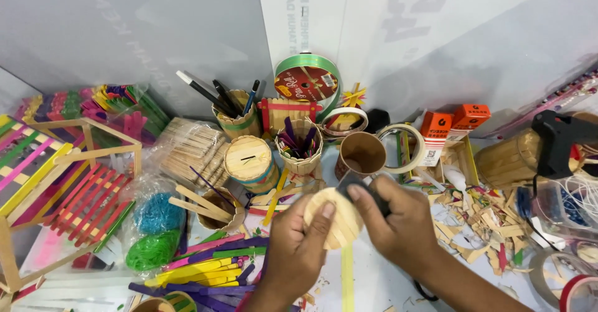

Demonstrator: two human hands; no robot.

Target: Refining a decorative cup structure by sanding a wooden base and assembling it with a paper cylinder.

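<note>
My left hand (298,243) grips a round disc of wooden craft sticks (333,215), thumb pressed on its face. My right hand (398,221) holds a small dark tool (367,190) against the disc's upper right edge. Both hands hover over the middle of a cluttered craft table. Just beyond them stand a brown cardboard tube (361,154) and a stick-built cup with pens (301,147).
Coloured craft sticks (205,265) lie at lower left beside a coloured stick house frame (56,181). A round stick box with a slot (249,160), bagged plain sticks (190,147), tape rolls (402,147), wood offcuts (492,218) and a black glue gun (557,140) surround the hands.
</note>
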